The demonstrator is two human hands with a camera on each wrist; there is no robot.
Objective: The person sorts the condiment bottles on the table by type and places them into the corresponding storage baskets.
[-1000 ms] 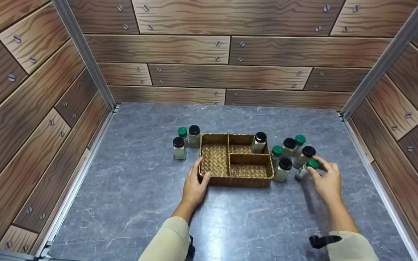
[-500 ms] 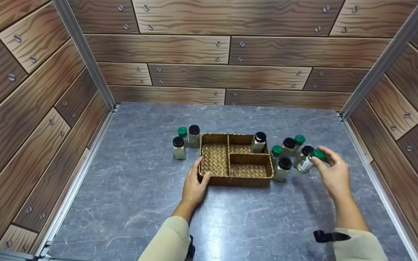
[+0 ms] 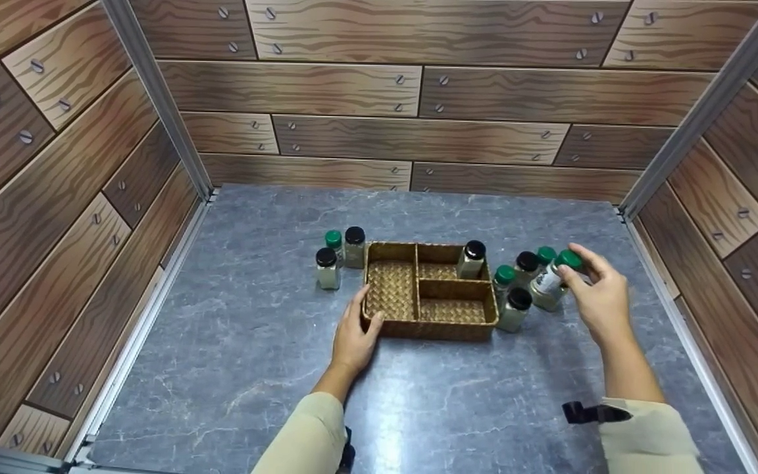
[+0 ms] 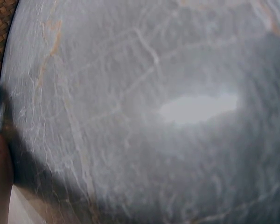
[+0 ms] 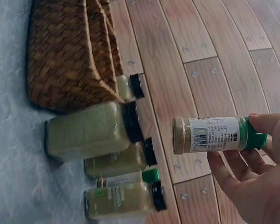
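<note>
My right hand [image 3: 599, 296] pinches a small spice jar [image 5: 212, 134] by its green lid, fingers and thumb around the cap. It is raised and tilted in the head view, overlapping the jars behind it; its white label with a barcode shows in the right wrist view. My left hand [image 3: 354, 332] grips the front left corner of a brown woven divided basket [image 3: 435, 330], thumb at the front rim and fingers along the left side. A black-lidded jar [image 3: 471, 260] stands in the basket's back right compartment. Only a bit of that hand shows in the left wrist view.
Several spice jars with black or green lids stand right of the basket, the nearest a black-lidded jar [image 3: 515, 309]. Left of it stand two black-lidded jars [image 3: 328, 270] and a green-lidded jar [image 3: 333, 240]. Wood-patterned walls [image 3: 346, 92] enclose the grey marbled table [image 3: 254, 316].
My right hand has lifted the green-lidded spice jar off the table, first drawing it right, then moving it up and away from me. The left hand stays at the basket.
</note>
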